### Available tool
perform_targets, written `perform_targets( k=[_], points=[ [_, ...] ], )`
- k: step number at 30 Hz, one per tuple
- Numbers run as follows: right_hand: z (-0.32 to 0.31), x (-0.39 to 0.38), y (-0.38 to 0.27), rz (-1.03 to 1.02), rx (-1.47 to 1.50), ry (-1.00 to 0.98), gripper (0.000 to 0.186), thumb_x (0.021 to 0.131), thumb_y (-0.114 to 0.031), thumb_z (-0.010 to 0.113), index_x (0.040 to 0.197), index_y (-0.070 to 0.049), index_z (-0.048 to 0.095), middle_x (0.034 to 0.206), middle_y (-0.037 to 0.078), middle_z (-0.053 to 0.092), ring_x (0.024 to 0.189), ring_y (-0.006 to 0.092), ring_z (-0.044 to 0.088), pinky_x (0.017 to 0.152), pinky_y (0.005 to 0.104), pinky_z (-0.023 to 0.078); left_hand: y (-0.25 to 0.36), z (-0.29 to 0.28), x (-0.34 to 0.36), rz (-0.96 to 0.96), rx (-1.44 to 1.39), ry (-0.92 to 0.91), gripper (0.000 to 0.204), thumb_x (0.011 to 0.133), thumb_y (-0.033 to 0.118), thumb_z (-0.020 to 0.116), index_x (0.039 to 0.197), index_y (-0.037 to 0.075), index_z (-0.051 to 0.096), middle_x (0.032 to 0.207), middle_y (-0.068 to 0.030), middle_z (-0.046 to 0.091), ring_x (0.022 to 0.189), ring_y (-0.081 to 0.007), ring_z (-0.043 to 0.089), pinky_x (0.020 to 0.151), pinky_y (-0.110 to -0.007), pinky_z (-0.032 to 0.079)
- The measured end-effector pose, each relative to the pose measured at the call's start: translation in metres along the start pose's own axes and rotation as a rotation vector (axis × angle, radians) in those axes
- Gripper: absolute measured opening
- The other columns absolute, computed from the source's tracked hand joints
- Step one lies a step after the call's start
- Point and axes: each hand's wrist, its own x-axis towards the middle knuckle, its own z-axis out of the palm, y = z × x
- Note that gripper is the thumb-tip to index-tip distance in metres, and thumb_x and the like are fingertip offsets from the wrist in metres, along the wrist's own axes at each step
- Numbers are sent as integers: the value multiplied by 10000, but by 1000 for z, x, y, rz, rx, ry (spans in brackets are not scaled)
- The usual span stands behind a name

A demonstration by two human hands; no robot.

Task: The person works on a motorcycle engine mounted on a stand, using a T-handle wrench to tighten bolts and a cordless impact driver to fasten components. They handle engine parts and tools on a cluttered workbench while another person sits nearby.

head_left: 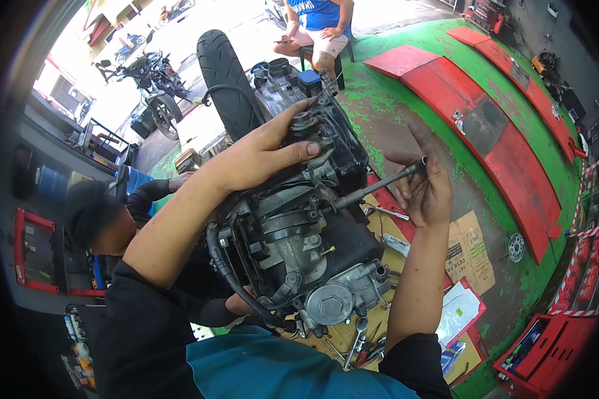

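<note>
A partly stripped motorcycle (299, 229) stands in front of me, its grey metal and black parts bare. Its black rear tire (226, 83) rises at the far end. My left hand (279, 147) reaches over the upper part, thumb on the near side and fingers curled past a metal fitting; some fingertips are hidden. On the right, my right hand (424, 186) holds the outer end of a long metal socket wrench (376, 189) between thumb and fingers, one finger stretched upward. The wrench's other end meets the machine's right side. Nearest me is a round-capped metal housing (329, 304).
A co-worker (110, 219) in a dark cap crouches at left, close to the machine. Hand tools (358, 342) lie below it, beside a cardboard piece (471, 253). Red ramps (472, 126) cross the green floor. Another person (319, 30) sits at the back.
</note>
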Motion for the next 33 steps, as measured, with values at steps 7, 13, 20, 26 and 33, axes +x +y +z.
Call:
perform_targets(
  k=[7, 13, 20, 26, 33],
  points=[
    [-14, 16, 14, 311, 434, -31, 535, 1084, -372, 534, 1468, -4, 478, 835, 89, 721, 418, 45, 413, 333, 237, 325, -1, 2, 1, 5, 34, 7, 772, 1045, 277, 640, 1627, 19, 204, 1534, -142, 482, 1381, -204, 465, 1167, -339, 352],
    [39, 7, 8, 108, 7, 280, 497, 1074, -380, 549, 1407, -12, 522, 849, 97, 725, 487, 86, 542, 432, 239, 464, 0, 1, 0, -33, 189, 83, 833, 974, 455, 694, 1557, -10, 323, 1468, -244, 519, 1394, -317, 475, 1172, -394, 352],
    [3, 20, 15, 120, -384, 250, 431, 1064, -335, 544, 1284, 28, 621, 643, 35, 581, 487, 97, 512, 449, 259, 454, 12, -2, -4, -17, 394, 219, 799, 870, 464, 810, 1472, 38, 504, 1394, -207, 561, 1317, -297, 532, 1117, -400, 403],
    [-3, 21, -3, 441, -75, 147, 467, 1058, -398, 539, 1234, 24, 634, 538, -6, 436, 441, 93, 362, 412, 272, 346, 10, -4, -9, -8, 347, 212, 837, 874, 463, 809, 1518, 42, 481, 1373, -193, 523, 1333, -305, 506, 1124, -411, 405],
    [-2, 3, 3, 282, -18, 56, 585, 983, -431, 678, 1359, -20, 500, 809, 43, 618, 809, 187, 593, 655, 354, 507, -1, -14, -12, 150, 137, 165, 947, 869, 292, 838, 1600, -12, 318, 1433, -194, 515, 1348, -295, 512, 1170, -401, 370]
  ],
)
